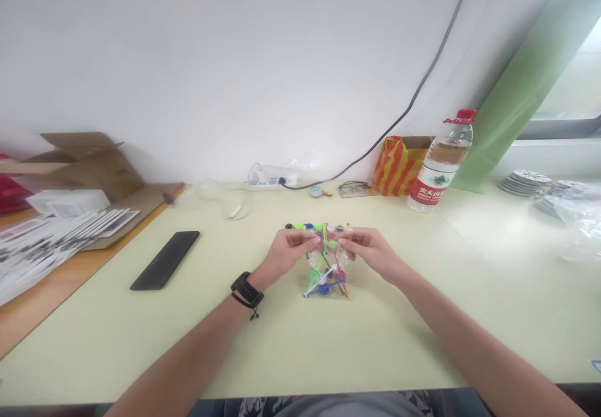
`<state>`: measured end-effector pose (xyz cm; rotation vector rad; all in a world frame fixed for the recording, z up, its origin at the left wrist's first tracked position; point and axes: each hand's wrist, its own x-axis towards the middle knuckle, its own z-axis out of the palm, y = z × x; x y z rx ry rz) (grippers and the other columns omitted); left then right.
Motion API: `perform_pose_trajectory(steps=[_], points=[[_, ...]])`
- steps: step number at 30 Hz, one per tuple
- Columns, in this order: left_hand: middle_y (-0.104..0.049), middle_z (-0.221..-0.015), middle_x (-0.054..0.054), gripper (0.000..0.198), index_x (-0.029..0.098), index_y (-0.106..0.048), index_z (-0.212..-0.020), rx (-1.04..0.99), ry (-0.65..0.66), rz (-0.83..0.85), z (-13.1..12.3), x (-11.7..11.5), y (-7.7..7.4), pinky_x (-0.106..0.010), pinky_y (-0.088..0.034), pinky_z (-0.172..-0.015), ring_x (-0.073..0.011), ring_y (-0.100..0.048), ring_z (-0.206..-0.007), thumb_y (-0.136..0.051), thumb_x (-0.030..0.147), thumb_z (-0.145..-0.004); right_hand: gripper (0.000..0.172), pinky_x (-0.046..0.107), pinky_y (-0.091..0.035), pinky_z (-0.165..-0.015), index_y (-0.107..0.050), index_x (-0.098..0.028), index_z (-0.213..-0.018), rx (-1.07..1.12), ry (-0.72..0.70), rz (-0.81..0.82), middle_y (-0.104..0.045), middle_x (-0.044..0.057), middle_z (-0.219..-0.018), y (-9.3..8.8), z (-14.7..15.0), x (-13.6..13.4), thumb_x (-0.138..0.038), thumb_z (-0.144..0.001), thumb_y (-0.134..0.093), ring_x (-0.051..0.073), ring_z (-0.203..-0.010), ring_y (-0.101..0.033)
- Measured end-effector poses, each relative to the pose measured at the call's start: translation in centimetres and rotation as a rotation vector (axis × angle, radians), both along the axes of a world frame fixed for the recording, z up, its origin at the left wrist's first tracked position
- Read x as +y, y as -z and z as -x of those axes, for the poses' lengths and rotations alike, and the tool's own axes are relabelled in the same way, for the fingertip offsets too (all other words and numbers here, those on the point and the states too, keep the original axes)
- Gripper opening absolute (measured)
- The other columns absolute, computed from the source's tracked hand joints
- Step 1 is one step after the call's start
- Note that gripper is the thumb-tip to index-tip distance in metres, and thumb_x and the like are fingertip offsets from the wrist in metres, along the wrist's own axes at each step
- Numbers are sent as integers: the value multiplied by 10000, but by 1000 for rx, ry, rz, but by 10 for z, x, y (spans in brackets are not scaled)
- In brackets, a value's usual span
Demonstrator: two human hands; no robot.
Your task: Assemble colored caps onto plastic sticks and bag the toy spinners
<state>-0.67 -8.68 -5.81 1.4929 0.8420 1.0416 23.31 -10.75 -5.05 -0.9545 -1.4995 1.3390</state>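
A small clear plastic bag (323,279) of coloured plastic pieces is between my hands, over the middle of the table. Sticks and round discs in green, blue, white and red show through its film. My left hand (287,253), with a black watch on the wrist, pinches the bag's upper left side between thumb and fingers. On the upper right side, my right hand (372,251) has the same kind of pinch. Just beyond my fingers are several small round pieces (298,226) in black, green and blue; whether they lie loose cannot be made out.
A black phone-like slab (165,260) lies left on the table (263,354). Papers (61,241) and a cardboard box (94,160) fill the far left. By the wall are a power strip (270,179), glasses (354,187), a striped bag (397,166) and a water bottle (439,166). Stacked discs (523,182) stand right.
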Motion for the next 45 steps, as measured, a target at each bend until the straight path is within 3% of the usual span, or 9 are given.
perform_pose_trajectory(steps=[5, 9, 14, 18, 21, 25, 32, 41, 45], points=[[-806, -983, -109, 268, 165, -818, -1022, -28, -46, 17, 11, 9, 2, -314, -579, -780, -244, -760, -892, -830, 347, -826, 292, 320, -460, -669, -835, -222, -1053, 66, 56, 38, -734, 69, -996, 7, -6, 6, -401, -832, -768, 146, -714, -532], [-802, -952, -105, 199, 164, -833, -969, -88, -49, 83, 14, 11, 2, -308, -570, -806, -243, -747, -924, -787, 308, -838, 241, 318, -460, -680, -852, -218, -967, 148, 56, 97, -734, 73, -949, 15, -8, 12, -373, -820, -740, 162, -741, -553], [-793, -942, -106, 258, 142, -828, -910, -144, -94, 68, 10, 9, 1, -299, -570, -826, -212, -727, -880, -751, 385, -875, 311, 334, -493, -734, -824, -198, -871, 127, 80, 29, -753, 96, -952, 13, -4, 10, -484, -872, -701, 208, -844, -626], [-791, -867, -68, 347, 163, -798, -1048, -34, -140, -17, 8, 8, 4, -276, -570, -737, -188, -721, -786, -877, 356, -772, 359, 314, -503, -682, -769, -230, -1062, 66, 105, -47, -703, 22, -830, 10, 0, 6, -468, -800, -823, 171, -750, -603], [-798, -851, -71, 383, 162, -788, -1095, 0, -135, -36, 7, 8, 5, -293, -585, -736, -208, -747, -793, -870, 370, -783, 447, 311, -509, -655, -747, -229, -1149, 49, 120, -51, -672, 2, -774, 11, 1, 6, -501, -801, -817, 159, -706, -593], [-811, -937, -108, 340, 150, -802, -1004, 8, -137, -17, 6, 7, 3, -319, -603, -757, -248, -771, -859, -881, 381, -767, 404, 315, -510, -646, -771, -212, -1041, 18, 134, -72, -710, 36, -802, 11, 1, 7, -540, -807, -800, 171, -725, -609], [-811, -908, -103, 314, 149, -802, -919, -28, -122, 1, 5, 7, 0, -340, -608, -782, -254, -778, -846, -906, 376, -728, 388, 311, -498, -608, -789, -198, -963, 18, 127, -52, -698, 41, -779, 9, -1, 7, -551, -801, -798, 160, -677, -573], [-801, -1026, -117, 216, 169, -845, -966, -52, -113, 112, 12, 13, 5, -335, -580, -829, -250, -734, -943, -799, 313, -811, 263, 338, -500, -672, -855, -226, -930, 136, 175, 44, -768, 66, -909, 15, -3, 11, -425, -760, -826, 164, -716, -572], [-799, -1014, -116, 221, 163, -843, -967, -20, -104, 73, 10, 12, 6, -317, -575, -814, -231, -723, -918, -799, 323, -820, 289, 341, -516, -698, -850, -216, -924, 94, 186, 16, -784, 76, -945, 14, -2, 10, -459, -770, -823, 180, -755, -613]])
